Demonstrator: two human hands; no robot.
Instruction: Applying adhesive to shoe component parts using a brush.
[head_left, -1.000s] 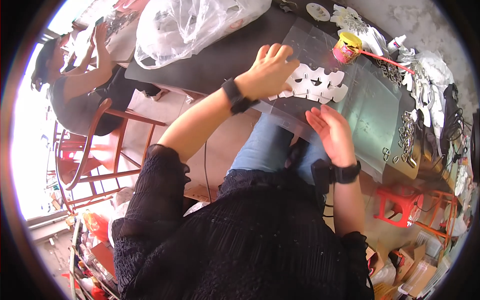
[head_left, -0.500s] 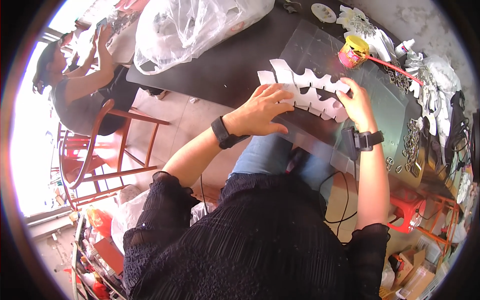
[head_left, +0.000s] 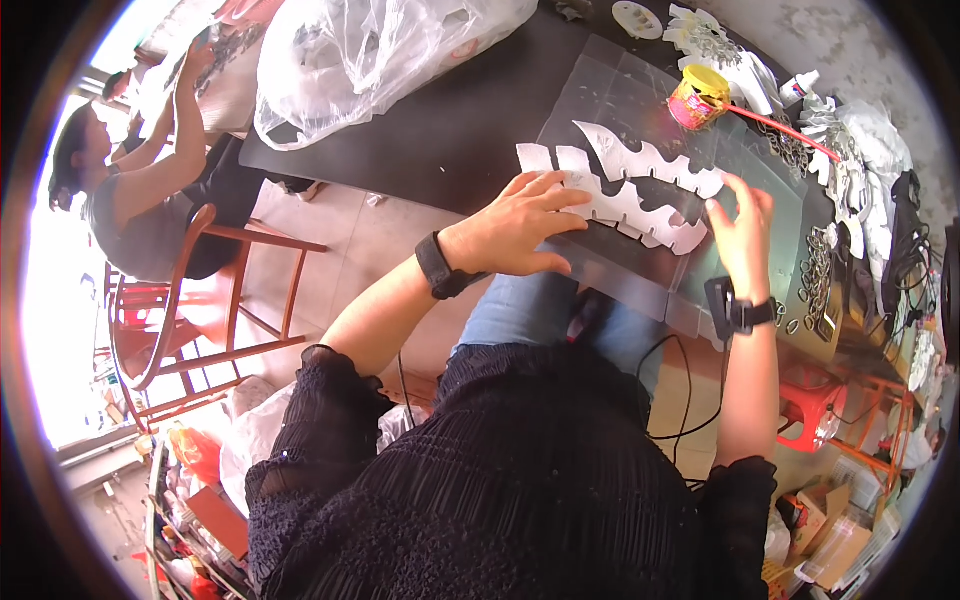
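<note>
Cutout strips on table, tin behind, bag left.

Bare dark table lies open left of the clear sheet. A plastic bag blocks the far left; a yellow-lidded jar and piled white cutouts crowd the right. Both hands press the white strips.
</note>
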